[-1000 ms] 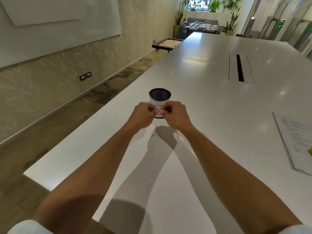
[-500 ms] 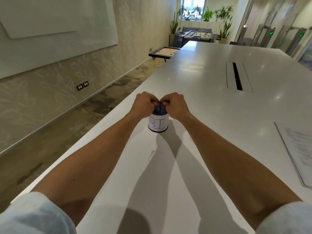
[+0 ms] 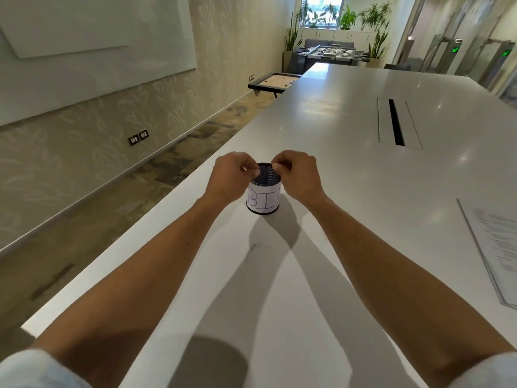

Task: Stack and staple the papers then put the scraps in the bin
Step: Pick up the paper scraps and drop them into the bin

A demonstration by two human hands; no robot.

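Observation:
A small black mesh bin (image 3: 263,201) with a white label reading "BIN" stands on the white table (image 3: 321,275). Both hands hover over its rim with curled fingers. My left hand (image 3: 230,177) pinches thumb against fingertips at the bin's left rim. At the right rim, my right hand (image 3: 298,175) pinches the same way. A tiny white bit shows at each pinch, seemingly a paper scrap, too small to be sure. The stacked printed papers (image 3: 495,247) lie at the right edge of the view.
A black cable slot (image 3: 396,121) is set into the table further back. The table's left edge (image 3: 179,191) runs close to the bin, with floor below. A faint pen scribble (image 3: 254,249) marks the table in front of the bin.
My hands went from joined in front of the bin to above its opening, then drew a little apart over the rim. The view tilted down and closer.

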